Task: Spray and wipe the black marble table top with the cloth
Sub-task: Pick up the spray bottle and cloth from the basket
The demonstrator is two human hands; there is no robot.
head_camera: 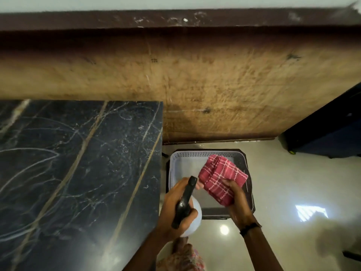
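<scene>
The person's left hand (176, 204) is wrapped around the neck of a white plastic spray bottle with a black trigger head (185, 200), fingers curled tight about it and the black nozzle pointing away from the body. The right hand (237, 202), with a dark band at its wrist, pinches a folded red cloth with white checked lines (222, 178), thumb on top and fingers underneath. Both hands are held over a pale grey rectangular plastic basket with a perforated rim (181, 159), which sits on a small dark stool (251, 194) on the glossy light floor (293, 182). The cloth hangs above the right half of the basket; whether it touches the basket cannot be told. To the left, just beside the basket, stands the black marble table top with white and gold veins (78, 163), its far edge against a brown wooden panel (214, 85).
</scene>
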